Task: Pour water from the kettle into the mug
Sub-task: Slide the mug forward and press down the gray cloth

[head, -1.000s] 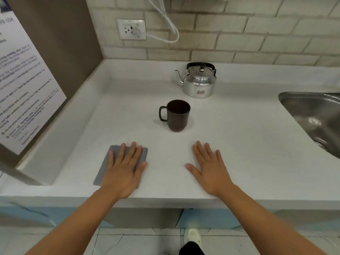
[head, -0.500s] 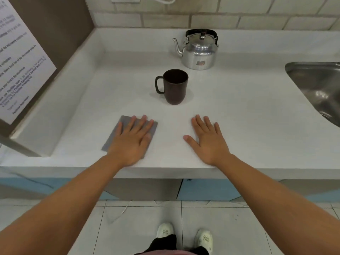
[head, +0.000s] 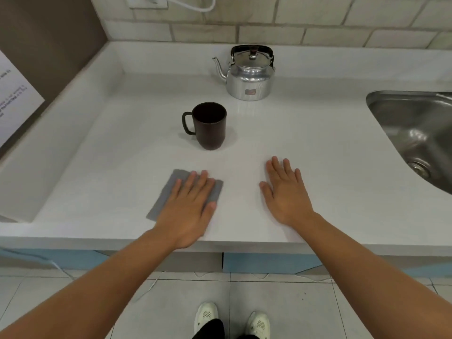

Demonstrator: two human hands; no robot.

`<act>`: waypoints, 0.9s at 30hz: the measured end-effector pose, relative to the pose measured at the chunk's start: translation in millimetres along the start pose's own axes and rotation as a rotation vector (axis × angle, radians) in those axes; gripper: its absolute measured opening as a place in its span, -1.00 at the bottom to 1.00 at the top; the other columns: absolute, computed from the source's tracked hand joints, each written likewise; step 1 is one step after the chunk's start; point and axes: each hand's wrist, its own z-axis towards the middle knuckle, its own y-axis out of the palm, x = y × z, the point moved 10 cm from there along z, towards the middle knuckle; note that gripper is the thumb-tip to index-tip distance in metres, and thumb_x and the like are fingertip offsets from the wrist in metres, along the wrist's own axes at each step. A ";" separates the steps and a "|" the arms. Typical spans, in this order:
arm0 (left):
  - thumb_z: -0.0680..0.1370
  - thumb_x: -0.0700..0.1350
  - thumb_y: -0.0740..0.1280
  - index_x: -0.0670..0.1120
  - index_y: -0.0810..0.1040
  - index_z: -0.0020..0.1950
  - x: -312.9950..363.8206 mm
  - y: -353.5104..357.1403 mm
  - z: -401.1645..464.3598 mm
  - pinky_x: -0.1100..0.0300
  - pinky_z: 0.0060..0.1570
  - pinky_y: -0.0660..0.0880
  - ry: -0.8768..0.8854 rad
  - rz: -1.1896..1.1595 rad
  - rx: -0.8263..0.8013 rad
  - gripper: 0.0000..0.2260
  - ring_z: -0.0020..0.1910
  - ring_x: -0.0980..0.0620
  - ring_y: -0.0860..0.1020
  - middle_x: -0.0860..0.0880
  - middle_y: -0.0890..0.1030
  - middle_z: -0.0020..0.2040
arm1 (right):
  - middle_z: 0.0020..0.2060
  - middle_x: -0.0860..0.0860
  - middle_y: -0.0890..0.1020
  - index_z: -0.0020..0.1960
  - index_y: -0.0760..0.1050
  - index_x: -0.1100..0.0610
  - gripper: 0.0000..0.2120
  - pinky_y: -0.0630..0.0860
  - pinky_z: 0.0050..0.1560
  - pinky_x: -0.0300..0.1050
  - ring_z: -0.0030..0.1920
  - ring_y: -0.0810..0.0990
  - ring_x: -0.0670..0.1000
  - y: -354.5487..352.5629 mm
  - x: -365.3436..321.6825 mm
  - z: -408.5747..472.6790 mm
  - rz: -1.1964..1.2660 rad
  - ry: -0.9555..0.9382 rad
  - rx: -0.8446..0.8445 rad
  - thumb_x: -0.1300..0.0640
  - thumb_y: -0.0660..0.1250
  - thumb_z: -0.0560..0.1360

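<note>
A shiny metal kettle (head: pixel 249 77) with a black handle stands at the back of the white counter (head: pixel 318 148), spout pointing left. In front of it stands a dark brown mug (head: pixel 210 127), upright, handle to the left. My left hand (head: pixel 188 204) lies flat, palm down, on a grey cloth (head: pixel 168 192) near the counter's front edge. My right hand (head: pixel 283 192) lies flat on the bare counter beside it, fingers spread. Neither hand touches the mug or the kettle.
A steel sink (head: pixel 420 135) is set into the counter at the right. A brick wall with a socket (head: pixel 146 1) and white cable runs behind. A brown panel with a printed notice (head: pixel 14 94) closes the left side.
The view has tilted down, so the counter, kettle and mug sit higher in frame and my feet show. Both hands stay flat in the same spots on the counter.
</note>
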 end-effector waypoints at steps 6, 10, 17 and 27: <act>0.63 0.09 -0.20 0.03 -0.16 0.56 102.5 14.0 112.6 -0.03 0.52 -0.27 0.119 -0.066 -0.034 -0.51 0.56 0.02 -0.24 0.05 -0.17 0.60 | 0.58 0.05 -0.04 0.57 -0.11 0.14 -0.49 -0.23 0.52 -0.05 0.57 -0.14 0.07 2.5 10.7 4.6 0.080 0.012 0.045 0.04 -0.13 0.66; 0.63 0.04 -0.18 -0.01 -0.17 0.56 75.4 4.8 189.8 -0.09 0.51 -0.25 -0.129 -0.039 -0.023 -0.51 0.57 -0.07 -0.21 0.00 -0.17 0.60 | 0.57 0.05 -0.05 0.57 -0.11 0.16 -0.40 -0.27 0.50 -0.08 0.57 -0.15 0.06 4.7 13.9 5.2 0.077 0.023 0.062 -0.03 -0.24 0.57; 0.64 0.04 -0.18 0.01 -0.17 0.56 109.8 11.9 187.2 -0.05 0.51 -0.26 -0.052 -0.071 -0.054 -0.51 0.56 -0.06 -0.23 -0.01 -0.17 0.60 | 0.57 0.03 -0.05 0.57 -0.09 0.13 -0.41 -0.29 0.48 -0.14 0.56 -0.15 0.03 4.4 13.8 4.9 0.117 -0.014 0.071 -0.04 -0.24 0.58; 0.62 0.16 -0.18 0.17 -0.21 0.54 49.1 10.5 -2.5 0.03 0.52 -0.28 0.085 -0.024 -0.028 -0.51 0.53 0.14 -0.30 0.19 -0.22 0.56 | 0.58 0.07 -0.09 0.56 -0.15 0.16 -0.48 -0.23 0.52 -0.05 0.56 -0.16 0.07 6.2 14.7 2.5 0.019 0.010 0.020 0.02 -0.14 0.67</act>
